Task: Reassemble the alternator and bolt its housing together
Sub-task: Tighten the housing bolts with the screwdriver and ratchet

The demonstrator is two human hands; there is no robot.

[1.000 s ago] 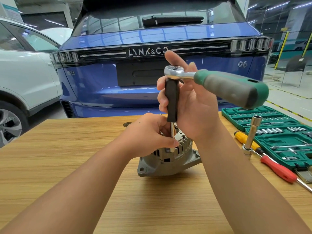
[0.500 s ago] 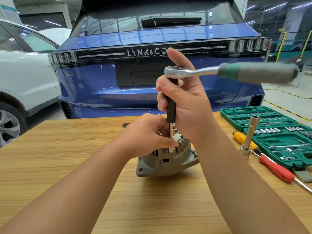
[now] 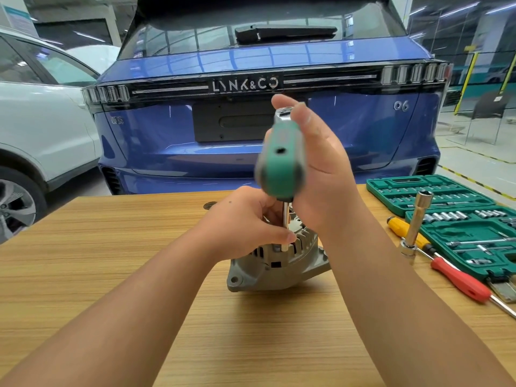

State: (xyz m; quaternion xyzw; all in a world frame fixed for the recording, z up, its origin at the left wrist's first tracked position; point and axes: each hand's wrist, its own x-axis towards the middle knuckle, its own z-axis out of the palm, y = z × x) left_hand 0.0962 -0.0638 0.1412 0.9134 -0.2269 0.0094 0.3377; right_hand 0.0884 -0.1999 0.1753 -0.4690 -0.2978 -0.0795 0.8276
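**Housing closed, bolt-down under way**

At the near edge of the wooden table [image 3: 83,275], 2 bare forearms reach in from 6 o'clock toward the alternator [image 3: 275,263], which sits at the table's centre with its finned end up and a mounting ear pointing toward 7 o'clock. Its 2 housing halves look mated already, so I judge the internal reassembly finished and the bolting stage begun.

Left hand [image 3: 245,227] curls over the top of the housing, thumb and fingertips pinching the lower end of a chrome extension bar [image 3: 285,222] to keep it seated at the rim, presumably on a through-bolt; the bolt head itself is hidden. Right hand [image 3: 321,169] is half closed round the upper part of the tool, fingers loosely hooked behind the head of the ratchet [image 3: 280,152]. The green handle points straight at the viewer and is blurred, so it seems to be spinning.

How many bolts are already tight I cannot tell; none is plainly visible.

Toward 3 o'clock lie a red screwdriver [image 3: 458,280], a yellow one [image 3: 402,227], an upright long socket [image 3: 416,222] and the open green socket case [image 3: 458,216]. Beyond the table at 12 o'clock stands a blue car [image 3: 265,65], with a white car [image 3: 42,129] at 10 o'clock.
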